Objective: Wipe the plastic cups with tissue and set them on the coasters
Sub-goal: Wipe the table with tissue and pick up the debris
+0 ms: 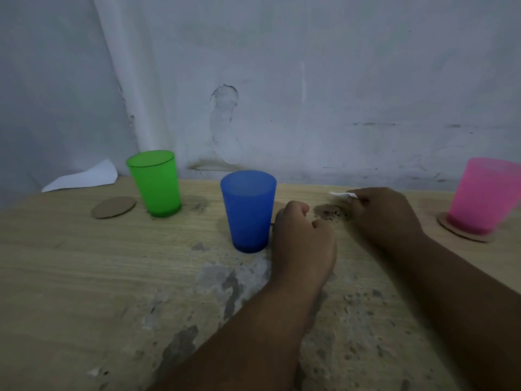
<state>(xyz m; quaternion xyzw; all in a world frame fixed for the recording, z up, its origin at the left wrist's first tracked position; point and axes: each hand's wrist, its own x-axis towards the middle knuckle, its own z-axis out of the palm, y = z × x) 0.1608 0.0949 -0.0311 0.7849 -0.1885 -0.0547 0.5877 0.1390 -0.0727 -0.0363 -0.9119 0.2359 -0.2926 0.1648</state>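
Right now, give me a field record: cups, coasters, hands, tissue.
pink cup: upright, on a coaster, far right
blue cup: upright on the bare table, centre
green cup: upright on the table, beside an empty coaster
left hand: loosely closed, next to the blue cup; contact unclear
right hand: pinching the tissue
white paper: back left by the wall

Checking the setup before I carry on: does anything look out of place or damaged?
The table surface is worn, with grey patches where the finish has peeled. The wall plaster is chipped above the blue cup.
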